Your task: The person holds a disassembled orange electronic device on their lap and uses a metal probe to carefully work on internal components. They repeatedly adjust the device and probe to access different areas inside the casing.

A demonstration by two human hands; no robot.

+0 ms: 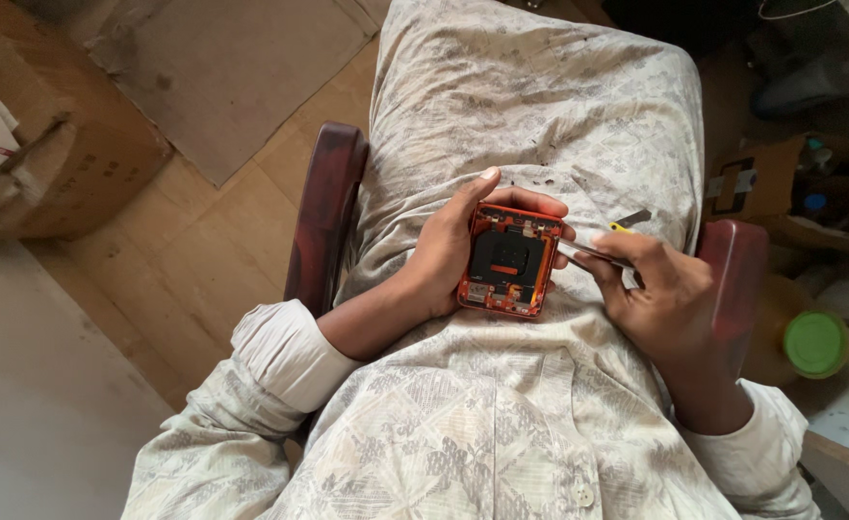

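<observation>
Centrally, the left hand (449, 252) is cradling an opened orange phone (511, 260) over the lap, the forearm coming in from about eight o'clock with its pale sleeve (285, 354) rolled back above the wrist; the thumb is stretching up toward twelve o'clock along the phone's left edge, and the fingers are wrapping round behind so that their tips are showing at the top right corner; the hand is closed firmly round the device. The phone is lying with its back cover off, its black inner plate and small parts facing up, tilted slightly clockwise.

At three o'clock of the phone, the right hand (657, 289) is gripping a thin metal tool (588, 252) between thumb and forefinger, the remaining fingers curling in under the palm; the tool is pointing toward nine o'clock, its tip touching the phone's right edge, and a bit of yellow is showing at its far end; the right forearm is entering from about five o'clock.

Both hands are hovering over a patterned beige garment (540, 106); dark wooden chair arms (326, 217) are flanking the lap; a cardboard box (49, 164) is sitting at ten o'clock, and a green lid (815, 343) at three o'clock.
</observation>
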